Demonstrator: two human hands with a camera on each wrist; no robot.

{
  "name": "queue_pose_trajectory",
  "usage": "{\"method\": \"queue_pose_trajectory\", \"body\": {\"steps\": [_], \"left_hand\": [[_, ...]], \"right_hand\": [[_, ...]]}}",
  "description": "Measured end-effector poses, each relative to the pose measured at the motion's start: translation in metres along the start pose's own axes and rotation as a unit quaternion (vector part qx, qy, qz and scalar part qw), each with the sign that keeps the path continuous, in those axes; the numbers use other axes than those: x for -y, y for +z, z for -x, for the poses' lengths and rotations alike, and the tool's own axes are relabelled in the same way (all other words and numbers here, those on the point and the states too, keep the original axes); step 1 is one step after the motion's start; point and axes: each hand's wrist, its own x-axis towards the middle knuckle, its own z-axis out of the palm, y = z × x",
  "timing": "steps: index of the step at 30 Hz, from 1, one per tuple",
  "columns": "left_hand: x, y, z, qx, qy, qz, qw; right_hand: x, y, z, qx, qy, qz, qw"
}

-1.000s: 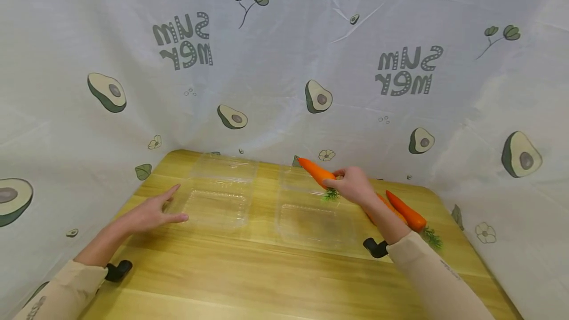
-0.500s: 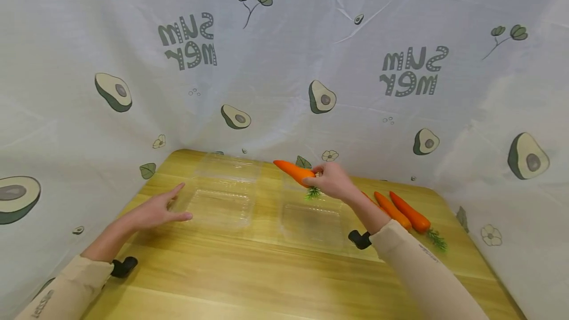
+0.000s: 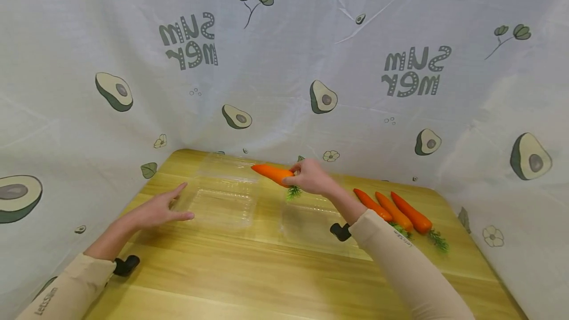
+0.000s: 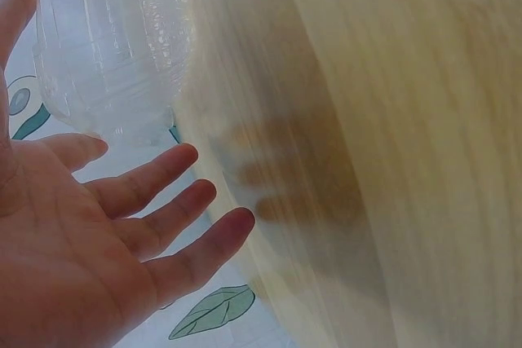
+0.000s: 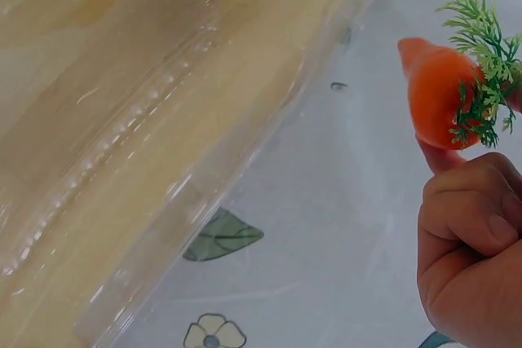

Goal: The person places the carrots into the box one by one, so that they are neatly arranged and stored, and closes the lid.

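Observation:
My right hand (image 3: 311, 178) pinches an orange carrot (image 3: 272, 173) near its leafy end, holding it above the table between two clear plastic boxes. The carrot's tip points left, and its green leaves (image 5: 483, 67) hang by the fingers in the right wrist view. The left clear box (image 3: 222, 206) lies with its lid (image 3: 228, 166) folded back. My left hand (image 3: 155, 211) is beside that box's left edge, fingers and thumb spread, with nothing in it. The right clear box (image 3: 306, 223) sits below my right forearm, which partly hides it.
On the right of the wooden table (image 3: 249, 280) lie three more carrots side by side: a left one (image 3: 372, 205), a middle one (image 3: 394, 211) and a right one (image 3: 411, 212). A white printed cloth (image 3: 275, 73) hangs behind and at both sides.
My right hand has carried the carrot leftward, from over the right box to the gap beside the left box. The left hand has stayed nearly still, and the view has shifted slightly.

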Motion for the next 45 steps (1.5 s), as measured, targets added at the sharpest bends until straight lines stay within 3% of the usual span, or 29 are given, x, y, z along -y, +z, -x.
{"method": "queue_pose_trajectory", "body": {"steps": [11,20,32,45], "left_hand": [[0.003,0.002,-0.003,0.005,-0.006,0.002,1.0000],[0.001,0.000,-0.002,0.006,-0.008,0.004,0.9999],[-0.001,0.001,0.000,0.006,-0.012,0.007,0.9999],[-0.002,0.001,0.002,0.009,-0.020,0.015,0.9996]], "right_hand": [[0.024,0.024,-0.018,0.034,-0.029,0.026,0.9987],[0.039,0.050,-0.041,0.053,-0.084,0.123,0.9874],[0.065,0.076,-0.058,0.096,-0.112,0.165,0.9752],[0.072,0.088,-0.069,0.119,-0.115,0.191,0.9675]]}}
